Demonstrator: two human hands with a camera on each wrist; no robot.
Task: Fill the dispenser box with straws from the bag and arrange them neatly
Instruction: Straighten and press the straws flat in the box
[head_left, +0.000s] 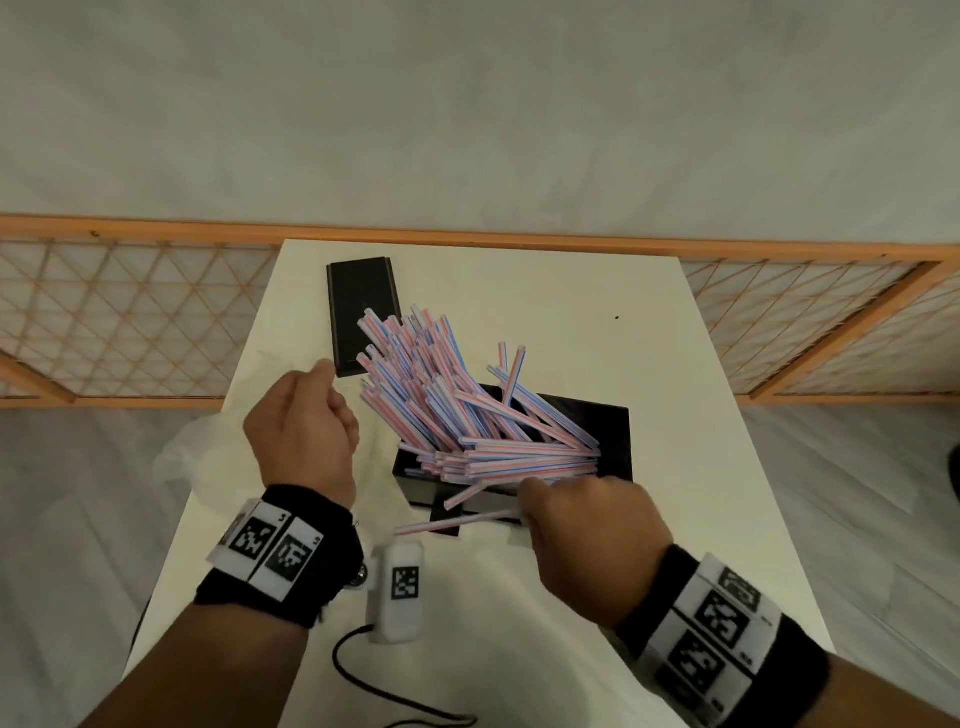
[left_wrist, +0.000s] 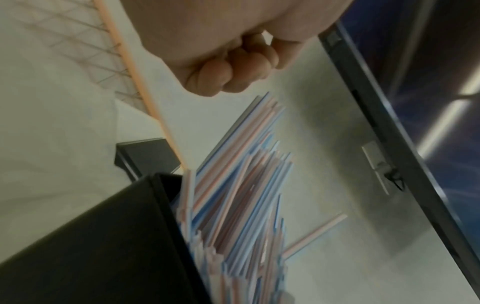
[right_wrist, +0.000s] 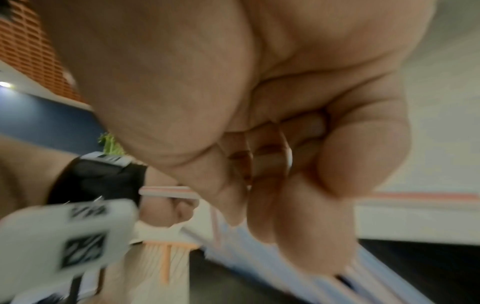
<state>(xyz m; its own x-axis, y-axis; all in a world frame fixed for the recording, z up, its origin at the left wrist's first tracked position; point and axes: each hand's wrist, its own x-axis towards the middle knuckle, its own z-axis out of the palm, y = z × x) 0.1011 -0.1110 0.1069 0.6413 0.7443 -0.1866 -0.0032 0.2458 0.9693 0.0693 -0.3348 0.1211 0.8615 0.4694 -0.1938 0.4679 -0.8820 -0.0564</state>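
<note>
**A:** head view: the dispenser box (head_left: 613, 441) sits mid-frame on the white tabletop (head_left: 649, 338), with the straws (head_left: 441, 395) piled in crooked, fanning toward the upper left over the black lid (head_left: 358, 306). Crumpled clear bag (head_left: 192, 452) at the left edge. Left hand (head_left: 304, 431) hangs beside the pile, fingers curled, nothing in it. Right hand (head_left: 587, 525), lower right, pinches a stray straw (head_left: 452, 522) at the box's near edge

**B:** and the wrist cams?

**A:** left wrist view: left hand (left_wrist: 233, 67) at top, fist closed and empty, the straws (left_wrist: 241, 195) sticking out of the dispenser box (left_wrist: 103, 246) below it. Right wrist view is blurry: right hand (right_wrist: 272, 164) curled, a striped straw (right_wrist: 168, 192) poking out on the left

**B:** tips for handling?

**A:** I'd guess they're super light, thin and slippery, easy to kink. Better to cup the whole bunch around the middle and tap the ends level than pinch hard near one tip
</note>
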